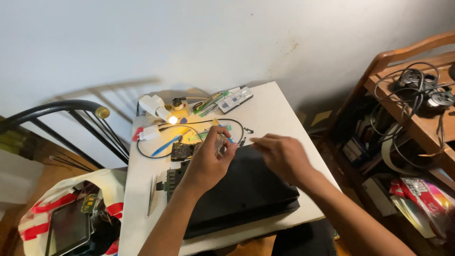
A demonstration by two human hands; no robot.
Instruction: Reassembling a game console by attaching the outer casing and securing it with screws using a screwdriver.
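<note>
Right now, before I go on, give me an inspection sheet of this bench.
Surface: white table against a pale wall.
Job's things: black flat device under both hands; small clear piece pinched in left hand.
Clutter: circuit board, blue-handled tool, tweezers, small lit lamp, green strips and grey module at the far edge.
Grippers: left hand shut on the clear piece; right hand open, fingertips on the device's far edge.
Cables: thin black wire looped on the table; cable tangle on the shelf.
Surroundings: wooden shelf on the right; bag with a tablet on the left; black metal rail.
</note>
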